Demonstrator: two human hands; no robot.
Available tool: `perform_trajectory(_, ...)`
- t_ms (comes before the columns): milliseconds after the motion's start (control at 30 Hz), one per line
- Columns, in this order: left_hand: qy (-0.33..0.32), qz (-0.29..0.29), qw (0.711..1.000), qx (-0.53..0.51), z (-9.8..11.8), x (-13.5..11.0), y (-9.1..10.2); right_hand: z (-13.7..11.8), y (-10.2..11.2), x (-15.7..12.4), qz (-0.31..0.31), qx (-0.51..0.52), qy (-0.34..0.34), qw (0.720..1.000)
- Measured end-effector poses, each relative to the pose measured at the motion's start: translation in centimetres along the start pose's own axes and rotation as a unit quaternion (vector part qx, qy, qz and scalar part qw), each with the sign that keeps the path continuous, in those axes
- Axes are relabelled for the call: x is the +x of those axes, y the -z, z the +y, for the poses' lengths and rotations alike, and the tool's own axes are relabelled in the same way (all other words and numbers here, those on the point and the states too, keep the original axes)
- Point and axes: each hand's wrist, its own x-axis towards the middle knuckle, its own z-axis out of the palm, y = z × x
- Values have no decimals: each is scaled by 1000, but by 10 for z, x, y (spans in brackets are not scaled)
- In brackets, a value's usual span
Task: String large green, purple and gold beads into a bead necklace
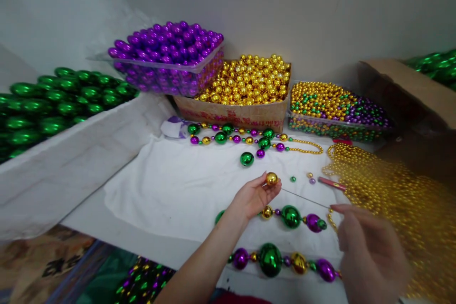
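Observation:
My left hand (253,195) pinches a gold bead (271,179) over the white cloth (167,185). My right hand (370,251) is blurred at the lower right, its fingers closed near the end of a thin needle (306,198) that runs from the gold bead. Below the hands lie two strung rows of green, purple and gold beads (292,217) (281,260). A loose green bead (247,158) and a purple bead (260,153) sit just beyond my left hand.
At the back stand a tub of purple beads (167,54), a cardboard box of gold beads (249,80) and a tray of small mixed beads (331,104). Green beads (53,104) fill the left. A heap of gold bead strands (395,190) lies at right. Another strung row (245,137) lies near the box.

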Motion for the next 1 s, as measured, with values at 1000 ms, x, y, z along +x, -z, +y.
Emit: perform_trajectory(1000,-10,41,999,-34,-15,-25,-2,-2,-15,-20,-196,-136,332,913)
